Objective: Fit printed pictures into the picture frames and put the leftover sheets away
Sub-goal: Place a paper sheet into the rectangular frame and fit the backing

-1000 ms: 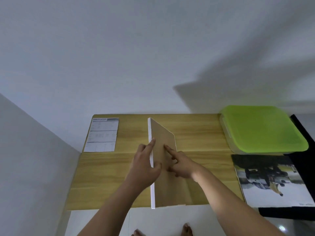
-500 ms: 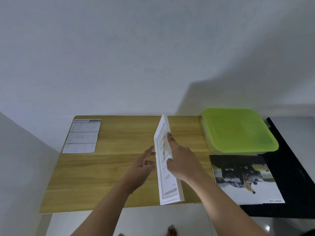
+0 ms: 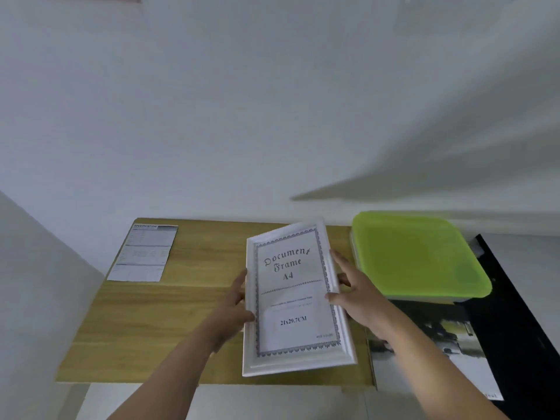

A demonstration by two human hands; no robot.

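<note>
I see a pale plain wall [image 3: 272, 116] filling the upper half of my feed. Below it runs the light wooden table [image 3: 145, 334], its far edge against the wall. On the table's right far corner sits a square clear plastic box with a lime-green lid [image 3: 418, 256], lid on. To the right of the table lies a black flat surface [image 3: 515, 313], partly cut off by the picture edge.

The white rectangular picture frame [image 3: 292, 298] is over the middle of the table, just left of the green-lidded box, its front turned up toward my camera and its top leaning a little to the right. Its paper insert reads "Document Frame A4". I cannot tell whether its lower edge rests on the wood.

A dark printed photograph sheet [image 3: 439, 344] lies flat at the table's right near corner, in front of the box. A white printed specification sheet [image 3: 145, 253] lies flat at the far left corner, well apart from the frame.

My left hand [image 3: 236, 301] grips the frame's left long edge, fingers mostly hidden behind it. My right hand [image 3: 357, 295] grips the right long edge, thumb on the front moulding, other fingers spread along the side.
</note>
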